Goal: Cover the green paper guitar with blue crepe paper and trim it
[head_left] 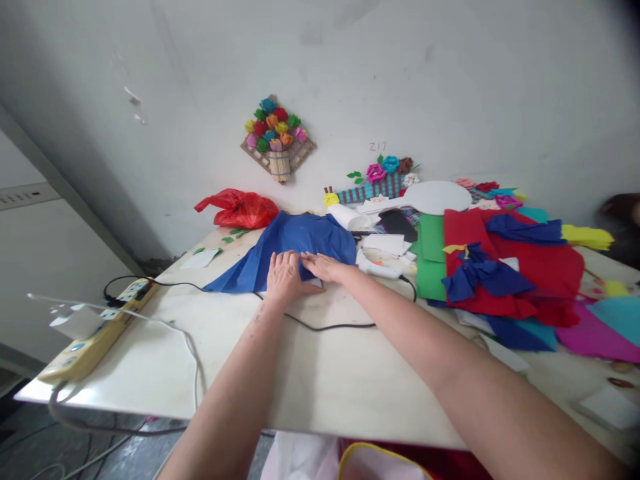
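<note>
head view, forward-down, near table [320, 373], edges blurred

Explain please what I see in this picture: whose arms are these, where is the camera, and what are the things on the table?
There is no machine here. The camera sits on a person's head and looks down, so the two bare arms are that person's own. The left hand and right hand both press flat on a blue paper sheet; neither closes around anything. A black cable runs across the white table below the hands. On the left lies a yellow power strip, behind it a red plastic bag. On the right are red, green and blue paper sheets. A paper flower bouquet hangs on the wall.
</note>
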Motion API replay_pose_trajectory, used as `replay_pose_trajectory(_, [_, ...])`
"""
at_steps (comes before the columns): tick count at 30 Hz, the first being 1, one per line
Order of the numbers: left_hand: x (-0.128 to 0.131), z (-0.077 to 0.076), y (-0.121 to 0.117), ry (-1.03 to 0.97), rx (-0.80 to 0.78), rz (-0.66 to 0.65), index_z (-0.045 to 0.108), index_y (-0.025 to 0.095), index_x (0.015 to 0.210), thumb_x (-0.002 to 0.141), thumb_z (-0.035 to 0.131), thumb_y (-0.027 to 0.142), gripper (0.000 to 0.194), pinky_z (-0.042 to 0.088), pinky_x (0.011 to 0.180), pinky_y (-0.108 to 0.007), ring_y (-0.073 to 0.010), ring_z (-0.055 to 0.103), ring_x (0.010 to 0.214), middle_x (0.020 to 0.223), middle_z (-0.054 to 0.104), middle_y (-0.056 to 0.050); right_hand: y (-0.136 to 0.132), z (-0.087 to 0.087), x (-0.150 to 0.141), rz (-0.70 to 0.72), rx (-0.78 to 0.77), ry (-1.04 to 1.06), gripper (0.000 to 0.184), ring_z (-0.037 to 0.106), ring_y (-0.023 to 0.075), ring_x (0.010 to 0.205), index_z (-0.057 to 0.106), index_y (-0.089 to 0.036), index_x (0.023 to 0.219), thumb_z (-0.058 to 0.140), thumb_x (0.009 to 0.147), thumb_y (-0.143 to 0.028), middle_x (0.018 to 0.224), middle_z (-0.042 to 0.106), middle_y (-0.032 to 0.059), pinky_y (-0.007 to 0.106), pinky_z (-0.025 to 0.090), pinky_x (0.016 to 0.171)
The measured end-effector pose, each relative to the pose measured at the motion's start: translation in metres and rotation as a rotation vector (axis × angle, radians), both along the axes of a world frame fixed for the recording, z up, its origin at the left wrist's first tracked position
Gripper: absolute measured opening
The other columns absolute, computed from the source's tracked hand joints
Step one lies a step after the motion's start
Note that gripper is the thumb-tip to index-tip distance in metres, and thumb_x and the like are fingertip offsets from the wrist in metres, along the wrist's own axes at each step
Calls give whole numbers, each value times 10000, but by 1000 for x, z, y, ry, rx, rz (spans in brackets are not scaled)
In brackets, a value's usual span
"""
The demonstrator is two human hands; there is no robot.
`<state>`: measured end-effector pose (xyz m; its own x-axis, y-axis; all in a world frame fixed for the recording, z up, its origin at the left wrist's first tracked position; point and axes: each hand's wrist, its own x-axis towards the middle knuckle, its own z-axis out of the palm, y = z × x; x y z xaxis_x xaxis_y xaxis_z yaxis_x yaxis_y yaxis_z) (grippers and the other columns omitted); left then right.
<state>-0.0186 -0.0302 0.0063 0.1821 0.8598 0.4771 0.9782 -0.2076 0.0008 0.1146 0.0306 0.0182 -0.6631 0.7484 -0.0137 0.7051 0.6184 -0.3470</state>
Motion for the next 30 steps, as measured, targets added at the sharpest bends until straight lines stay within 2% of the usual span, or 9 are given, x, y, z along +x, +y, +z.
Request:
replay_pose_trajectory(3, [-4, -4, 4, 26, -81, -59, 269, 112, 1412, 658, 604, 639, 979, 135, 1135, -429, -283, 171, 1403, 1468, 333, -164, -9, -1, 3, 46, 70, -19, 512, 224, 148, 1391, 320, -96, 1440, 255, 982, -315, 1491, 266, 108, 303, 194, 1133])
replay_pose_trajectory(6, [-7, -7, 10, 73, -202, -124, 208, 84, 1444, 719, 552, 607, 958, 111, 1142, -411, -239, 183, 1404, 1465, 344, -165, -16, 1, 7, 104, 143, -53, 491, 276, 171, 1375, 376, -113, 1412, 349, 952, -282, 1481, 298, 115, 311, 277, 1099])
replay_pose_trajectory(9, [-8, -7, 12, 76, -279, -131, 212, 93, 1452, 739, 520, 600, 927, 121, 1137, -403, -227, 283, 1370, 1447, 369, -173, -21, 6, 13, 148, 160, -110, 472, 413, 212, 1302, 489, -156, 1342, 455, 887, -277, 1444, 392, 92, 302, 373, 1023])
replay_pose_trajectory(12, [-7, -3, 13, 65, -309, -130, 211, 117, 1460, 736, 510, 621, 931, 108, 1137, -424, -232, 329, 1349, 1451, 368, -156, -25, 13, 23, 117, 222, -150, 462, 527, 231, 1190, 565, -203, 1273, 528, 815, -252, 1328, 545, 64, 319, 385, 980])
replay_pose_trajectory(17, [-5, 0, 13, 99, -310, -148, 283, 203, 1447, 718, 480, 707, 908, 80, 1130, -471, -246, 283, 1369, 1467, 357, -110, -27, 15, 39, 14, 477, -266, 440, 500, 287, 1132, 649, -138, 1138, 625, 712, -246, 1223, 599, 127, 419, 287, 1007])
replay_pose_trajectory(22, [3, 1, 11, 150, -251, -111, 363, 186, 1412, 747, 411, 734, 863, 98, 1127, -465, -253, 323, 1349, 1407, 444, -136, -25, 14, 41, -38, 566, -285, 269, 500, 285, 1062, 719, -113, 961, 506, 803, -156, 990, 668, 164, 402, 310, 927])
replay_pose_trajectory(26, [10, 3, 12, 187, -193, -90, 404, 145, 1383, 808, 345, 693, 797, 129, 1122, -437, -256, 407, 1294, 1328, 525, -157, -26, 21, 38, -73, 572, -267, 291, 549, 276, 1005, 726, -102, 937, 461, 819, -113, 921, 684, 171, 382, 326, 877])
replay_pose_trajectory(30, [13, 11, 16, 250, -214, -102, 447, 101, 1344, 797, 366, 695, 811, 162, 1114, -402, -257, 472, 1239, 1247, 584, -177, -28, 30, 41, -180, 437, -298, 292, 594, 269, 985, 714, -136, 1009, 542, 774, -136, 980, 690, 151, 376, 320, 896])
